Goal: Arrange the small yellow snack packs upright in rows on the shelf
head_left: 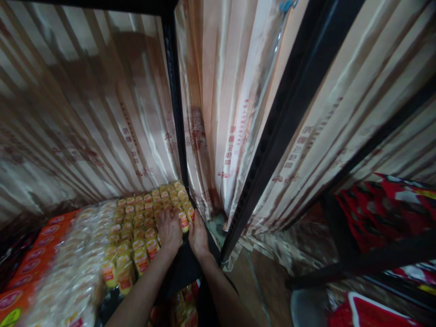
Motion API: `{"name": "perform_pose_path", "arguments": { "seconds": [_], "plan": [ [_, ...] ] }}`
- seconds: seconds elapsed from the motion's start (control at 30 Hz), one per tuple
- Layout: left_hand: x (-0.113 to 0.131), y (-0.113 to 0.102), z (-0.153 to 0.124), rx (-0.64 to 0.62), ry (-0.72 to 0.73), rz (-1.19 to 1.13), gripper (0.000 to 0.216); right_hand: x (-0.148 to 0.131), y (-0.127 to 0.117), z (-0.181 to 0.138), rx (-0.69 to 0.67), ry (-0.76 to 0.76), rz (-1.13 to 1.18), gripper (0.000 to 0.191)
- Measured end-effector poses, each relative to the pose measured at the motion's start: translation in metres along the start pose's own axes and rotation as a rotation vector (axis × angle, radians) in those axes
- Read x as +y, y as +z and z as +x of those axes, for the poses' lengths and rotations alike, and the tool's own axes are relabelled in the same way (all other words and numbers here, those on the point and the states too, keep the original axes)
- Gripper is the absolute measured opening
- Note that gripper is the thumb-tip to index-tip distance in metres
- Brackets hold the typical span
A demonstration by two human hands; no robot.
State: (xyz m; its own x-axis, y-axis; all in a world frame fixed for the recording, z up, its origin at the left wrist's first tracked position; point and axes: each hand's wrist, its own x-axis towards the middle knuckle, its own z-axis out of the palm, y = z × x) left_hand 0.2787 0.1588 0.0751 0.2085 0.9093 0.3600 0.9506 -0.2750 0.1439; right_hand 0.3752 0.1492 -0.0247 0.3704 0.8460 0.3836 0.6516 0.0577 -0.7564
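Left hand [170,230], fingers bent, and right hand [199,236], fingers nearly straight, touch yellow packets [184,222] at shelf's [185,265] far right. Grip: cannot tell.

Pale curtain [218,68], red print, behind black post [277,131]; orange packaging [44,247] left; red packets [366,213] right.

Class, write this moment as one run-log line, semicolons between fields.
left hand: on yellow packets; right hand: at their right edge; grip: unclear; alongside: clear-wrapped packets; behind: printed curtain
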Motion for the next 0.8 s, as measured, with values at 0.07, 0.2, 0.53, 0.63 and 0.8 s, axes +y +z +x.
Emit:
{"name": "perform_pose_path", "arguments": {
  "seconds": [0.07, 0.2, 0.53, 0.63, 0.8],
  "plan": [
    [-0.003, 0.002, -0.002, -0.005, 0.01, -0.004, 0.032, 0.001, -0.002, -0.001, 0.009, -0.008, 0.004, 0.051],
    [-0.008, 0.003, -0.004, 0.001, 0.043, -0.047, 0.034, 0.001, -0.007, -0.001, -0.003, -0.026, 0.035, 0.052],
    [-0.016, -0.027, -0.094, 0.183, 0.308, -0.55, 0.026, -0.054, -0.049, -0.058, 0.108, -0.05, 0.179, 0.036],
    [-0.031, -0.024, -0.169, 0.083, 0.271, -0.676, 0.023, -0.073, -0.058, -0.114, 0.004, 0.005, 0.316, 0.021],
    [-0.07, 0.004, -0.251, -0.306, -0.126, -0.594, 0.029, -0.062, -0.023, -0.19, -0.308, 0.19, 0.178, 0.018]
  ]
}}
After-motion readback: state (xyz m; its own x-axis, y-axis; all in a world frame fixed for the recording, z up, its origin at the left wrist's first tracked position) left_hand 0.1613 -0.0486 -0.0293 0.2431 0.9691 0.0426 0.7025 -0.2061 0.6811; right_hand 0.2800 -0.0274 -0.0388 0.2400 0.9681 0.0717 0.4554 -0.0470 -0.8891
